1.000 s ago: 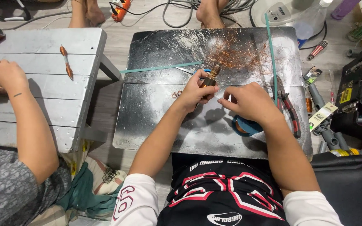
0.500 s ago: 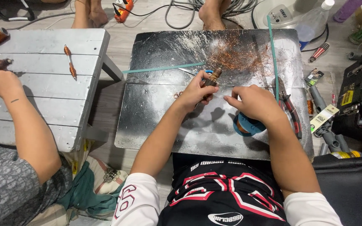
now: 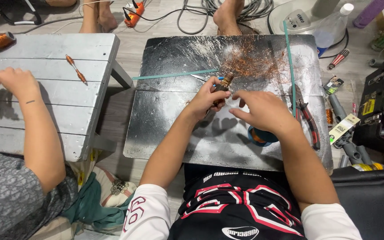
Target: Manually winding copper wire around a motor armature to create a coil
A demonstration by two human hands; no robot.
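Right hand moved up and left since the earlier frames, closing on the coil held by the left hand.

The left hand [image 3: 207, 98] grips a small copper-wound coil [image 3: 224, 82] upright between closed fingers, over the middle of the scratched metal sheet [image 3: 165, 129]. The right hand [image 3: 263, 111] now lies just beside it, fingers [image 3: 238, 95] extended toward the coil's lower end; whether they pinch a wire strand cannot be told. This suggests winding or unwinding work is in progress. A tangle of loose copper wire [image 3: 252, 60] lies just beyond the fingertips. Right of the right hand: red-handled pliers [image 3: 310, 122], then a white rectangular tag [image 3: 344, 128] and a black box with a yellow label [image 3: 372, 104]. A neighbouring person's hand [image 3: 16, 82] rests on the grey slatted table [image 3: 67, 115], well apart.
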